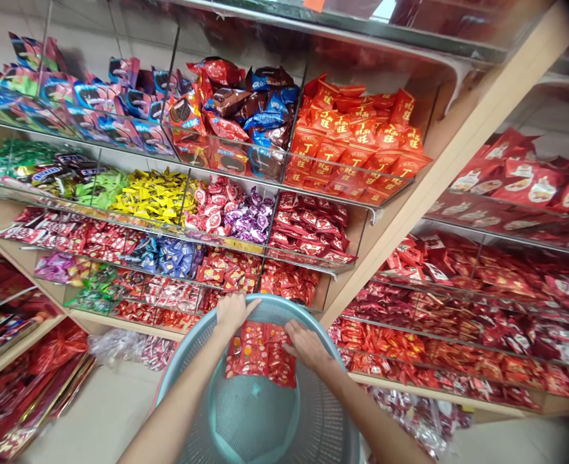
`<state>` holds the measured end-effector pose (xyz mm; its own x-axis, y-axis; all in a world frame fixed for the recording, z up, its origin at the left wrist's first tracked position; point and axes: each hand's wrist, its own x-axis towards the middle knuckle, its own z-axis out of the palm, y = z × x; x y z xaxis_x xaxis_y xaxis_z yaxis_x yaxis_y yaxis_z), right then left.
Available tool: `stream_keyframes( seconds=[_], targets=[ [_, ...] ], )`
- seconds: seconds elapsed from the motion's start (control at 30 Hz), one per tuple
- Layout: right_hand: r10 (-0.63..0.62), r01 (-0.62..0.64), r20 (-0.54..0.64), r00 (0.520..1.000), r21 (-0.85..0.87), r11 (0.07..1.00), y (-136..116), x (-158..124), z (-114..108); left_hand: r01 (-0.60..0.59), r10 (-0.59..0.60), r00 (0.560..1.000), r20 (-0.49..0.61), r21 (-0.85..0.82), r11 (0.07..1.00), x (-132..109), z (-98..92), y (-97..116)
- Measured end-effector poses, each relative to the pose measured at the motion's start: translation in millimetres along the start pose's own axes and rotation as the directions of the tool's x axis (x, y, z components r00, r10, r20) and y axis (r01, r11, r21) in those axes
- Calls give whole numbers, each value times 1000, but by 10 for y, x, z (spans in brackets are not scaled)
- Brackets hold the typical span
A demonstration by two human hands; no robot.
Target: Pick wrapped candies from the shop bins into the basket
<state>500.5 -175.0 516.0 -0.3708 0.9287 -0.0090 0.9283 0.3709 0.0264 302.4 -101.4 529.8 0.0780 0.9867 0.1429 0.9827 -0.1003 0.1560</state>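
Observation:
A blue-green plastic basket point(325, 328) with slotted walls stands in front of the lowest shelves. My left hand point(233, 312) is closed on its far rim, the thumb lying along the edge. Inside the basket, my right hand point(308, 347) grips the right edge of a row of small red candy packets point(261, 353) printed with coloured dots. These packets sit at the far side, over the basket's wall and bottom; how many separate pieces there are I cannot tell. Similar red packets point(291, 282) fill the low shelf bin just beyond the rim.
Clear-fronted shelves hold yellow candies point(151, 196), purple candies point(251, 216) and orange-red snack bags point(354, 145). A slanting wooden post point(385, 229) divides them from more red packets point(458, 264) at right. Plastic bags point(120, 346) lie on the floor under the shelves.

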Motion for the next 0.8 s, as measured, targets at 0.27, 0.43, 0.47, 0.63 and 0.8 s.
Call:
stream_keyframes(
  seconds=[0.27, 0.43, 0.47, 0.63, 0.8],
  targets=[
    [15, -15, -47, 999, 15, 1000, -17, -8, 114, 1, -2, 1000, 29, 20, 1000, -4, -23, 9],
    [16, -13, -66, 998, 46, 999, -34, -19, 43, 4, -5, 1000, 13, 28, 1000, -5, -16, 7],
    [14, -10, -82, 996, 59, 998, -31, -10, 8, 3, -3, 1000, 12, 27, 1000, -6, -17, 7],
    [171, -130, -210, 963, 195, 972, 104, 160, -191, 20, -20, 999, 37, 19, 1000, -12, -34, 13],
    [372, -309, -185, 910, 297, 904, 353, 507, -260, 20, -20, 999, 37, -1, 1000, -26, -54, 18]
  ],
)
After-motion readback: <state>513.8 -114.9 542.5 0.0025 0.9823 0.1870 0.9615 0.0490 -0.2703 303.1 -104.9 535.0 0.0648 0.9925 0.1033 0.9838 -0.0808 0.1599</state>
